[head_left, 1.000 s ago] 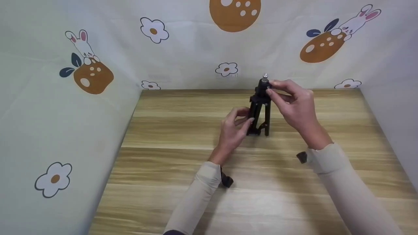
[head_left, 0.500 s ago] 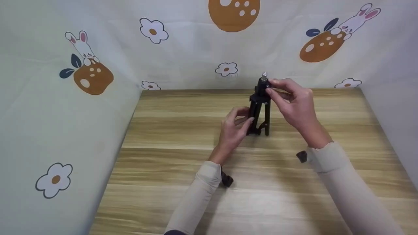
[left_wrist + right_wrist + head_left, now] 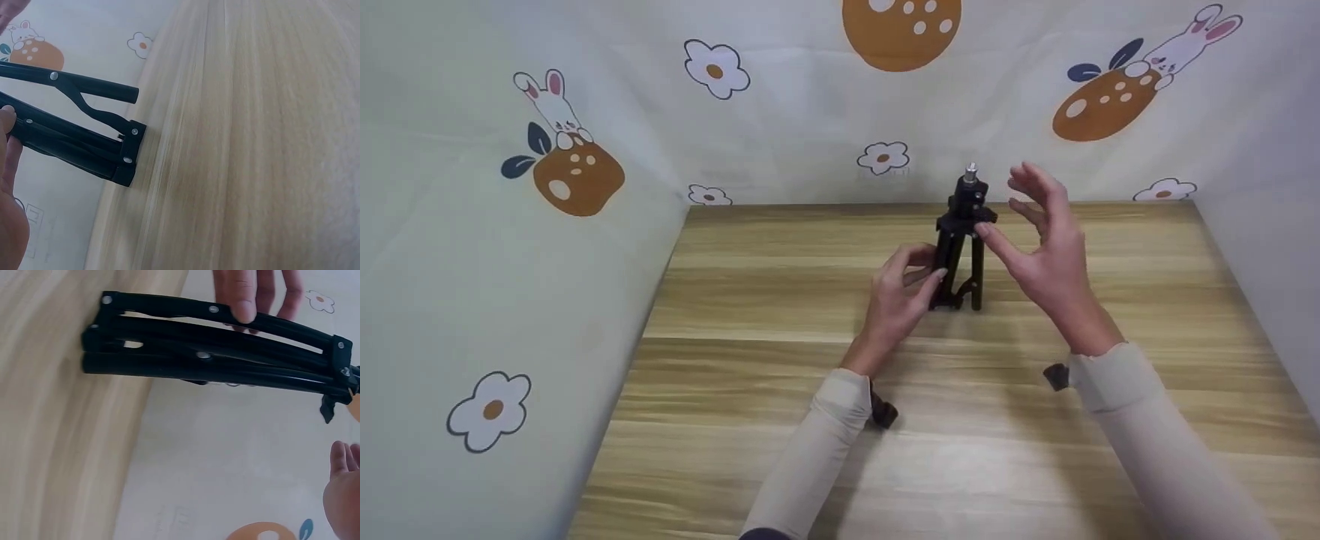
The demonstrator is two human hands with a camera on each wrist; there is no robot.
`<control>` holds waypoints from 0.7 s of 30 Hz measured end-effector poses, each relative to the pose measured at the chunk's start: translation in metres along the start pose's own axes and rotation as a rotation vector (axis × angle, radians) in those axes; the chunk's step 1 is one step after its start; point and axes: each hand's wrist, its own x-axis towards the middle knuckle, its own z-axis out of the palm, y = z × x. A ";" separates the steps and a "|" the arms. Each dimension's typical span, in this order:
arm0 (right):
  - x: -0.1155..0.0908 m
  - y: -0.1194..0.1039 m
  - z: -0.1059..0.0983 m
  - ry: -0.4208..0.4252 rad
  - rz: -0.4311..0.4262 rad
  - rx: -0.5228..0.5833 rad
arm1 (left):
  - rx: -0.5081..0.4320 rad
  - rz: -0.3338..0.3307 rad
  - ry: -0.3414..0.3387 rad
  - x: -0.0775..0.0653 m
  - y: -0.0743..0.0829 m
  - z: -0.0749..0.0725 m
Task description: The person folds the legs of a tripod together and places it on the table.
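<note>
A small black tripod (image 3: 960, 224) with a silver screw (image 3: 970, 172) on top stands upright on the table, legs folded close together. My left hand (image 3: 896, 292) pinches one of its legs between thumb and fingers, also seen in the right wrist view, where the left thumb (image 3: 243, 298) presses on the black tube. My right hand (image 3: 1054, 240) is beside the tripod's upper part with its fingers spread and nothing in them. Its thumb lies near a dark knob (image 3: 986, 217). The right wrist view shows a gap between the right hand (image 3: 346, 495) and a small lever (image 3: 327, 409).
The tripod stands towards the back of a wood-grain table (image 3: 750, 375). A pale cloth (image 3: 802, 127) printed with rabbits, oranges and flowers rises behind the table and along its sides. A dark wrist device (image 3: 883, 412) shows at the left cuff, another (image 3: 1057, 376) at the right.
My right hand has let go of the tripod's upper part. Its fingers have spread and moved away to the right, and the thumb sits lower. The left hand keeps its grip.
</note>
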 end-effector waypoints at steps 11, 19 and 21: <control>-0.034 0.029 -0.001 -0.047 0.167 -0.026 | 0.029 0.007 -0.004 0.000 -0.002 0.001; -0.045 0.038 0.004 -0.120 0.178 -0.018 | 0.033 0.004 0.000 0.000 -0.002 0.001; -0.046 0.039 0.006 -0.126 0.178 -0.013 | 0.029 0.002 0.000 0.000 -0.001 0.001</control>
